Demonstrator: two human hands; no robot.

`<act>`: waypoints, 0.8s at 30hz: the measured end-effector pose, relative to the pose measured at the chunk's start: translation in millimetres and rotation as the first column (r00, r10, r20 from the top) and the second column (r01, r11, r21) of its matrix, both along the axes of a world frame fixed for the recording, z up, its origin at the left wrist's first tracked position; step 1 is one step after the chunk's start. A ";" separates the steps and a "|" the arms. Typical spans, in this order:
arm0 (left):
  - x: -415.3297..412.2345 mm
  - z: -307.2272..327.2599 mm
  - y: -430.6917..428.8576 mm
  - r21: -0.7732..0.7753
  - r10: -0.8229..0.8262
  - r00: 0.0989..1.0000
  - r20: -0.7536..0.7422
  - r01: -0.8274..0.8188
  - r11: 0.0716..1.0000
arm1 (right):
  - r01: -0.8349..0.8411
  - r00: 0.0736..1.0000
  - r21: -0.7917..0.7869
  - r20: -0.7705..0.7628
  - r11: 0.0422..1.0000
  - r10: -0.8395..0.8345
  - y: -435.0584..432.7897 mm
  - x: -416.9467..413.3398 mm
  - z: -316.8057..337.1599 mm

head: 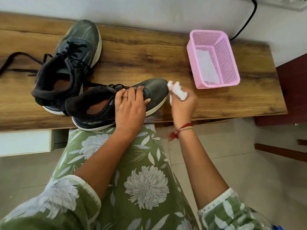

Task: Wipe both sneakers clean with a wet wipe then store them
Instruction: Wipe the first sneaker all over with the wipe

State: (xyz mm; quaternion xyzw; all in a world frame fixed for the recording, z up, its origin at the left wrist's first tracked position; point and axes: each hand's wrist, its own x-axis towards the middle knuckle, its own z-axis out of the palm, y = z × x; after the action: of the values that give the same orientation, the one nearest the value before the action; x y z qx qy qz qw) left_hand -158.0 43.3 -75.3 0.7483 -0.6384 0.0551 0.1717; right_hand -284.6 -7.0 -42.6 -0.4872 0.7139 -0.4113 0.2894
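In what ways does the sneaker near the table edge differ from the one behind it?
The near sneaker points right, toward the wet wipe; the far sneaker points toward the wall. The left hand holds the near sneaker; no hand touches the far sneaker. Both are dark with pale soles and stand on the wooden table.

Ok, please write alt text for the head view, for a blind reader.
A left hand holds the near sneaker on a wooden table while the right hand holds a white wet wipe at its toe. The other sneaker and a pink basket stand farther back.
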 end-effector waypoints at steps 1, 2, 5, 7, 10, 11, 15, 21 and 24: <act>-0.3 -0.2 0.5 0.007 -0.002 1.000 0.008 0.002 1.000 | -0.074 0.991 0.007 -0.115 0.997 0.074 3.4 7.1 -4.8; -0.8 -0.4 0.8 0.012 -0.005 1.000 0.020 0.004 1.000 | -0.141 0.971 0.003 -0.195 0.990 0.139 8.3 14.2 -8.9; -1.6 -2.9 2.2 0.037 -0.024 0.996 0.091 0.021 0.999 | -0.330 0.842 0.022 -0.446 0.944 0.305 32.3 30.2 -16.4; -1.2 -1.0 2.5 0.052 -0.033 0.995 0.099 0.028 0.998 | -0.386 0.827 0.057 -0.421 0.921 0.372 45.0 28.5 -16.4; 0.4 3.8 3.7 0.061 -0.052 0.996 0.068 0.047 0.997 | -0.142 0.989 0.084 -0.027 0.986 0.144 35.0 11.9 -10.1; 0.7 4.4 5.3 0.086 -0.067 0.994 0.091 0.059 0.995 | -0.008 0.998 0.054 0.062 0.999 0.005 24.9 6.6 -7.1; 1.3 5.1 12.3 0.214 -0.120 0.971 0.207 0.074 0.974 | -0.079 0.991 0.014 -0.108 0.997 0.080 -13.6 5.4 2.3; 9.1 4.3 10.6 0.317 -0.256 0.913 0.318 0.152 0.936 | -0.347 0.744 0.057 -0.591 0.936 0.312 2.4 4.9 -8.6; 8.1 2.1 11.2 0.323 -0.260 0.906 0.334 0.149 0.935 | -0.400 0.669 0.032 -0.673 0.916 0.316 18.1 5.0 -11.2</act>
State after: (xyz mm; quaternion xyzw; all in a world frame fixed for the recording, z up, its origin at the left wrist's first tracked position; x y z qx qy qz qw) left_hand -149.9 54.5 -73.2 0.6693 -0.7359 0.0832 -0.0587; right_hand -279.6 11.1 -53.8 -0.7478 0.6341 -0.1867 0.0614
